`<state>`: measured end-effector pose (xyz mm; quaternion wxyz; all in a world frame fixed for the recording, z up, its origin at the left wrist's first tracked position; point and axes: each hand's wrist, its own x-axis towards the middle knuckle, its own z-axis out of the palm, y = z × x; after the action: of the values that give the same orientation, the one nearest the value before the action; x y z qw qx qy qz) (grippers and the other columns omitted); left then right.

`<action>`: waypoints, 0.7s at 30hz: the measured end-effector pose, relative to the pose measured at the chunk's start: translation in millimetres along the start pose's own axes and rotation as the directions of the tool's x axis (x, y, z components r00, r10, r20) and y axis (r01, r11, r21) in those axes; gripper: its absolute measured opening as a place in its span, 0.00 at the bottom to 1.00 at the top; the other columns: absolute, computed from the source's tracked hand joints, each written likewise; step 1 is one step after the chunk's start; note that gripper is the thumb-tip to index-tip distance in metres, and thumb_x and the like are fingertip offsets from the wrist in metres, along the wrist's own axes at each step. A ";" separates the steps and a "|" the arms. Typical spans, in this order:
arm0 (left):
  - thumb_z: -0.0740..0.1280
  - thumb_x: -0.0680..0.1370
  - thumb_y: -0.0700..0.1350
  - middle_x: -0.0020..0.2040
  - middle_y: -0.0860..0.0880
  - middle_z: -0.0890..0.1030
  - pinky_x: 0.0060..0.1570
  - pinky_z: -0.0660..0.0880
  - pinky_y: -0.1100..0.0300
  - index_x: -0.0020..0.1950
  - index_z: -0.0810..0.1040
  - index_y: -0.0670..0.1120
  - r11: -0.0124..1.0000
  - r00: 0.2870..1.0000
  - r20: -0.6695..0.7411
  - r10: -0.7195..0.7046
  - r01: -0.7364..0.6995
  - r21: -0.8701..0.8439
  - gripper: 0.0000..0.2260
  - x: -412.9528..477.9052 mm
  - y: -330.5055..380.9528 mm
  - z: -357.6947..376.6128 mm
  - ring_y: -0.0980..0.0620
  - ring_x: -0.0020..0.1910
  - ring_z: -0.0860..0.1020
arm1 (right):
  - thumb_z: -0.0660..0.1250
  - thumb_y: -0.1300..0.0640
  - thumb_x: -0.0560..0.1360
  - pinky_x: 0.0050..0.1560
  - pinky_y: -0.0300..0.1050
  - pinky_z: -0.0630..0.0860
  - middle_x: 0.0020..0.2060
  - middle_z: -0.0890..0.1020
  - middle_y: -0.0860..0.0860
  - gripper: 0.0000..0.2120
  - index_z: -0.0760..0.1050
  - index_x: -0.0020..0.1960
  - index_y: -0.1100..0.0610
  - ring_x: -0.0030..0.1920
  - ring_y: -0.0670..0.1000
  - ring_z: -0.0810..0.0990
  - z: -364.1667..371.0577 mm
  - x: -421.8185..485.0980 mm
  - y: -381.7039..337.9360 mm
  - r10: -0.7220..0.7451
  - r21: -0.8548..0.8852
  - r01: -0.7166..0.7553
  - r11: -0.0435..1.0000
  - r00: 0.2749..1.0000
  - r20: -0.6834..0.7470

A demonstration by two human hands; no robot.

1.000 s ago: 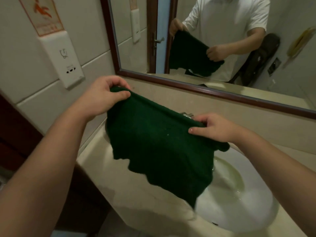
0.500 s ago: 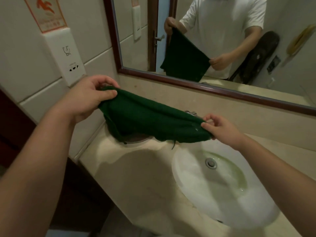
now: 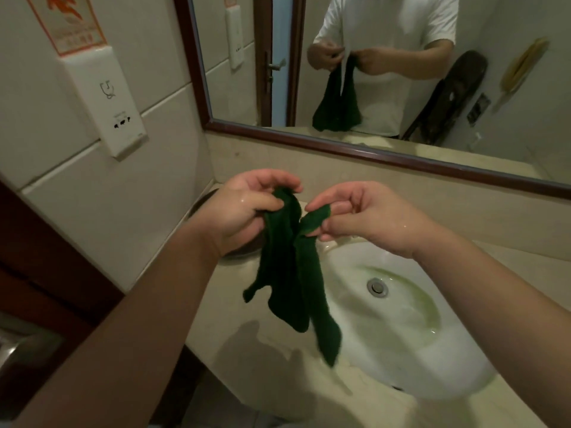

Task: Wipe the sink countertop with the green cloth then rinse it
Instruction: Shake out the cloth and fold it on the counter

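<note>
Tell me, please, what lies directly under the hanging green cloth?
Under the green cloth show the beige countertop, wet in patches, and the left rim of the white basin. A dark round object behind the cloth is mostly hidden.

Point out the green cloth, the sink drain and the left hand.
green cloth point(image 3: 285, 273), head view, middle of the hanging folds
sink drain point(image 3: 377, 286), head view, centre of the metal plug
left hand point(image 3: 247, 211), head view, back of the hand
</note>
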<state>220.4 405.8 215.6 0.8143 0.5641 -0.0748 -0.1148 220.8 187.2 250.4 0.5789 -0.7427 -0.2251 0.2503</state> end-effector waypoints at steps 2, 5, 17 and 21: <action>0.60 0.72 0.23 0.48 0.47 0.84 0.48 0.78 0.59 0.46 0.84 0.48 0.983 0.999 0.034 0.004 -0.010 0.181 0.22 2.2 -7.0 3.8 0.50 0.49 0.82 | 0.66 0.73 0.74 0.48 0.46 0.83 0.42 0.85 0.63 0.12 0.80 0.50 0.59 0.42 0.50 0.86 9.1 -0.8 -0.2 -0.020 -0.088 0.013 0.996 0.997 -0.081; 0.70 0.71 0.29 0.48 0.53 0.83 0.46 0.76 0.64 0.50 0.81 0.54 0.805 0.998 -0.011 0.055 -0.038 0.591 0.19 0.4 -8.1 13.4 0.55 0.49 0.82 | 0.67 0.69 0.75 0.44 0.48 0.82 0.36 0.85 0.55 0.07 0.81 0.47 0.58 0.35 0.48 0.85 15.0 -0.7 4.9 -0.050 -0.158 0.022 0.987 0.983 -0.178; 0.63 0.75 0.27 0.52 0.47 0.81 0.59 0.78 0.54 0.53 0.78 0.46 0.832 0.987 -0.018 0.160 -0.125 0.540 0.16 -15.1 -9.0 25.4 0.53 0.55 0.81 | 0.67 0.50 0.75 0.51 0.48 0.75 0.43 0.78 0.46 0.07 0.77 0.40 0.39 0.48 0.46 0.76 22.4 9.8 18.9 -0.281 -0.525 0.074 0.848 0.902 -0.327; 0.63 0.75 0.29 0.53 0.50 0.79 0.51 0.77 0.65 0.58 0.76 0.45 0.729 0.967 0.018 0.254 -0.204 0.653 0.17 -15.8 -10.5 29.2 0.58 0.49 0.81 | 0.66 0.56 0.77 0.48 0.53 0.78 0.38 0.82 0.47 0.05 0.81 0.44 0.50 0.41 0.47 0.80 24.7 11.8 22.2 -0.290 -0.472 0.103 0.876 0.893 -0.345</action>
<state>196.8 380.2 216.2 0.5780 0.8012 -0.1494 0.0401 215.3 208.0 222.4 0.4520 -0.8622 -0.2269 -0.0280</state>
